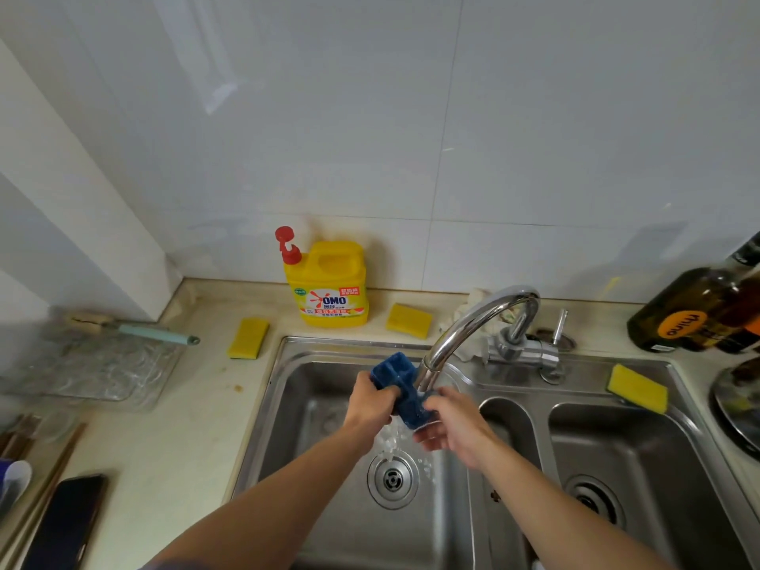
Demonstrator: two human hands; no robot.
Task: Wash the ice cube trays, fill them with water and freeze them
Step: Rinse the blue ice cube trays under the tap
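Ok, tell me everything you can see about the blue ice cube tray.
The ice cube tray is dark blue, plastic or silicone by its look, with square compartments facing the camera. It is tilted, held over the left sink basin under the faucet spout, with water spilling off its lower end. The left hand grips its left edge; the right hand holds its lower right end.

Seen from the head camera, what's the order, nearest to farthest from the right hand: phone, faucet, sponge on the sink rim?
1. Faucet, just above the right hand.
2. Sponge, on the sink rim, right.
3. Phone, far left counter.
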